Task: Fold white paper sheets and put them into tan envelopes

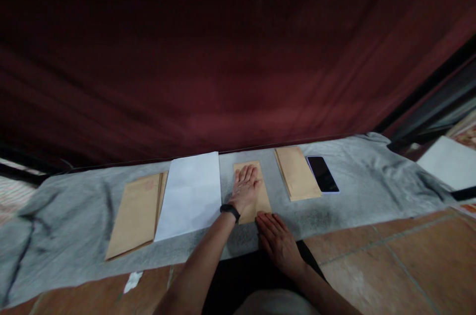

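Observation:
A brown paper envelope (263, 202) lies flat on the grey cloth in front of me. My left hand (246, 186), with a dark band on its wrist, rests flat on the upper part of the envelope, fingers stretched out. At the envelope's near right corner lies my right hand (278, 239), palm down with its fingers extended. To the left is a stack of white paper sheets (191, 193), and beyond it a stack of larger brown envelopes (134, 213). Another stack of small brown envelopes (298, 174) sits on the right.
A phone (323, 174) with a dark screen lies beside the right stack. The grey cloth (366, 176) runs along a dark red upright surface (230, 82). A white scrap (133, 281) is on the tiled floor (372, 260). Something white and flat (451, 163) stands at far right.

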`<state>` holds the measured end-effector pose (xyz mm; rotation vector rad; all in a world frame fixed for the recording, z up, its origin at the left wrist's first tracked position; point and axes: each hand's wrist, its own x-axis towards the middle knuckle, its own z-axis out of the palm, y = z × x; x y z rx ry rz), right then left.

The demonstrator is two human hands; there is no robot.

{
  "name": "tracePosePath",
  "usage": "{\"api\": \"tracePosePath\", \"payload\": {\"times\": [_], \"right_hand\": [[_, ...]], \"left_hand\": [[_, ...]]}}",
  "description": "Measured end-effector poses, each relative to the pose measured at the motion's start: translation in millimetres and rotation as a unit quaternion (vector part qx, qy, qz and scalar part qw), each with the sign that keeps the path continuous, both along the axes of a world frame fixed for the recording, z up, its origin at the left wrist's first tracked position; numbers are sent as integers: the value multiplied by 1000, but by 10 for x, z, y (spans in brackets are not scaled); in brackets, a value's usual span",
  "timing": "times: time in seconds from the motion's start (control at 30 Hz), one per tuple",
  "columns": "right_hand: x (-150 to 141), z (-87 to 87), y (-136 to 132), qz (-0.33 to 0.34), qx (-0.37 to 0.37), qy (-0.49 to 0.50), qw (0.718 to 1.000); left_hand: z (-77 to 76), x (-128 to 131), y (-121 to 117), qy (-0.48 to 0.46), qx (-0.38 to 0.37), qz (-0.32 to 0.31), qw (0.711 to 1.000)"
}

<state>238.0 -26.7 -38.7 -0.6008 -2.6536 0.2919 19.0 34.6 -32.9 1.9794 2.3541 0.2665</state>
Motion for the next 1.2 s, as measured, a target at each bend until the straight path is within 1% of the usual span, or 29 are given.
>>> {"api": "tracePosePath", "payload": {"times": [0.1, 0.2, 0.27, 0.37, 0.5, 0.6, 0.83, 0.9, 1.0, 1.2], "right_hand": [[2, 10, 5, 1, -1, 1, 1000], [0, 30, 8, -2, -5, -2, 1000], [-2, 41, 7, -2, -5, -1, 1000], [-3, 46, 2, -2, -2, 1, 1000], [-7, 41, -8, -5, 0, 0, 1000], [-12, 33, -10, -9, 0, 8, 1000], [-9, -31, -21, -20, -3, 20, 1000], [-4, -51, -23, -23, -6, 28, 999], [11, -63, -13, -8, -2, 26, 1000], [50, -66, 26, 12, 4, 19, 1000]], "left_hand": [[18, -44, 154, -6, -11, 14, 1000], [27, -62, 249, -9, -17, 23, 1000], [20, -58, 258, -11, -13, 22, 1000], [-7, -30, 185, -12, 4, 4, 1000], [-36, 32, -14, -8, 25, -42, 999], [-33, 82, -191, -1, 27, -75, 997], [-3, 235, -684, -12, 21, -130, 991], [7, 289, -835, -15, 28, -139, 990], [31, 356, -1035, -12, 34, -142, 989], [132, 400, -1336, 11, 36, -143, 989]]}}
